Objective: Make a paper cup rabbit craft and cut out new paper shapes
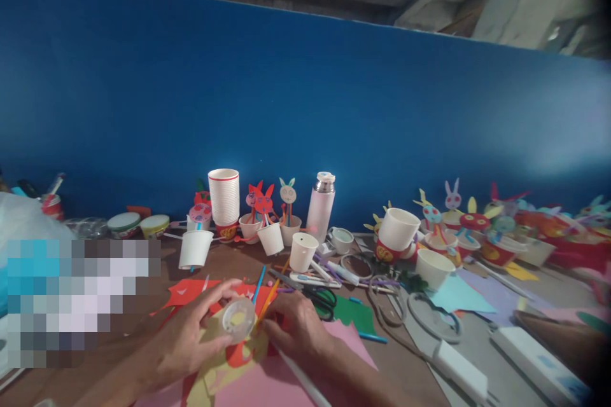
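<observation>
My left hand [205, 324] curls its thumb and fingers around a small clear round container [238, 320] with something pale yellow showing in it. To its right, my right hand [294, 324] is closed over the paper, its fingertips near an orange stick [273, 289]; what it holds, if anything, is hidden. Beneath the hands lie yellow paper [206, 378], pink paper [267, 385] and a red piece [238, 353]. A blue stick [259, 284] slants up between the hands. Black-handled scissors [323, 301] rest to the right of my right hand.
A stack of paper cups [224, 197], a pink flask [321, 206] and several cups with paper animal figures stand along the blue wall [286, 95]. Looped cables, a white adapter [461, 370] and a power strip [537, 365] lie at the right. Lidded tubs [124, 224] sit back left.
</observation>
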The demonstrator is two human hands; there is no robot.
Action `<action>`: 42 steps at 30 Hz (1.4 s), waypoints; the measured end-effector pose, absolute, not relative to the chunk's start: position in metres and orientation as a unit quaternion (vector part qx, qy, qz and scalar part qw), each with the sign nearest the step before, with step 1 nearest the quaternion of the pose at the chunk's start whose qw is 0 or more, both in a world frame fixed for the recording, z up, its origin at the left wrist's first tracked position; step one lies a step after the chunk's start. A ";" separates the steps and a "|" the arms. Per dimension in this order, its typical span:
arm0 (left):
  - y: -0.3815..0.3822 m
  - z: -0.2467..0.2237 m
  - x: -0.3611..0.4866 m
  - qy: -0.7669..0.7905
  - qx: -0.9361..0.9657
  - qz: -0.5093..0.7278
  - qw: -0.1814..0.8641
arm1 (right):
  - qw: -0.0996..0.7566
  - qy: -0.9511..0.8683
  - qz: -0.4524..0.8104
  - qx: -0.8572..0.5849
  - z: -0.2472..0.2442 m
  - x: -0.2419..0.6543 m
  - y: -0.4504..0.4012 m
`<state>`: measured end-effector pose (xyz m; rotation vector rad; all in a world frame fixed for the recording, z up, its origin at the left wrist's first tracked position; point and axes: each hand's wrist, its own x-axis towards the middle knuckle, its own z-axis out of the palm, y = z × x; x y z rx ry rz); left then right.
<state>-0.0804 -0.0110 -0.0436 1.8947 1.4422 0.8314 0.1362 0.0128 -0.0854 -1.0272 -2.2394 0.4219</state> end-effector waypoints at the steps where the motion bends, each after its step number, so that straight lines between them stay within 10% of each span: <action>1: -0.014 -0.046 -0.080 0.537 0.716 0.320 0.310 | 0.313 -0.850 0.161 -0.392 -0.086 0.136 0.013; 42: -0.037 -0.093 -0.082 0.535 0.768 0.289 0.199 | 0.307 -0.842 0.178 -0.406 -0.096 0.136 0.017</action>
